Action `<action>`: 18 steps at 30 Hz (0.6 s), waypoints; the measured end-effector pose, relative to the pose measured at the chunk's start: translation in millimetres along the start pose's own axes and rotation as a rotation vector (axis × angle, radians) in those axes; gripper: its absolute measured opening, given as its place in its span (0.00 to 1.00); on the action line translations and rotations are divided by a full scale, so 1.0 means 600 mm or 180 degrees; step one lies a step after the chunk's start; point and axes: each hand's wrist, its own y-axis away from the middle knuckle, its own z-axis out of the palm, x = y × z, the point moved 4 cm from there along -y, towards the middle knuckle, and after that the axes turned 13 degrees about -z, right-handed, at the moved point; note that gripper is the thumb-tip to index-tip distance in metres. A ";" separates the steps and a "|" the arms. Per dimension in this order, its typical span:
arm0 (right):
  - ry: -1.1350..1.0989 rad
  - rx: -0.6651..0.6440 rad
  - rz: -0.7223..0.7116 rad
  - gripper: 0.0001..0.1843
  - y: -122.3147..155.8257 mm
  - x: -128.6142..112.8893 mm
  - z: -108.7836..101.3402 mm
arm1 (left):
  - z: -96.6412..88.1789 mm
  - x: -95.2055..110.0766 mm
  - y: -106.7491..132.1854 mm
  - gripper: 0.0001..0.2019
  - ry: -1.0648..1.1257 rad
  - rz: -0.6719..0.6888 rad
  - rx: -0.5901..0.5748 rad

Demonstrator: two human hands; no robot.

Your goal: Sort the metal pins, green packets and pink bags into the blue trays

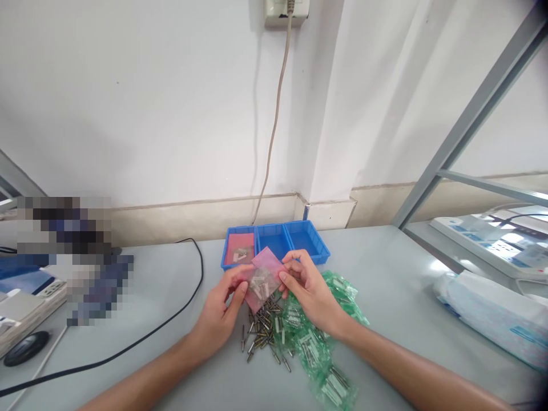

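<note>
My left hand [225,297] and my right hand [306,291] pinch opposite sides of a pink see-through plastic bag [262,279], held up over the table. Small pale metal pieces show inside it. Below the bag lies a loose heap of rivet-like metal pins [263,331]. Green plastic pouches [314,348] with metal parts in them spread under and beside my right hand. Behind my hands stands a blue tray [317,258] with three compartments. Its left compartment holds another pink bag [240,246] with pale pieces; the middle and right ones show bare blue floors.
A black cable [192,291] curves across the left of the table, near a black mouse [26,348]. At right lie a white-and-blue soft packet [492,314] and a grey metal frame [471,114]. A power cord [278,103] hangs down the wall.
</note>
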 end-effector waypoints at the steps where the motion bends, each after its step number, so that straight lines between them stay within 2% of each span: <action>1: 0.0031 0.0002 -0.0005 0.11 -0.001 -0.002 -0.001 | -0.001 0.005 0.003 0.17 -0.0227 0.0125 -0.0020; 6: 0.0195 0.0133 0.0035 0.13 -0.002 -0.007 -0.006 | 0.001 0.026 0.011 0.19 -0.0861 0.0625 -0.0135; 11: 0.0392 0.0141 -0.0153 0.11 0.004 -0.023 0.000 | 0.001 0.039 0.011 0.16 -0.1272 0.0818 0.0244; 13: 0.0504 -0.0012 -0.0235 0.11 0.007 -0.031 0.007 | 0.006 0.043 0.013 0.17 -0.1274 0.0831 0.0198; 16: 0.0308 -0.0303 -0.0247 0.12 0.012 -0.043 0.017 | 0.018 0.041 0.014 0.26 -0.1011 0.0647 -0.0141; 18: 0.0294 -0.0549 -0.0354 0.12 0.013 -0.053 0.023 | 0.024 0.037 0.012 0.22 -0.0777 0.0421 -0.0283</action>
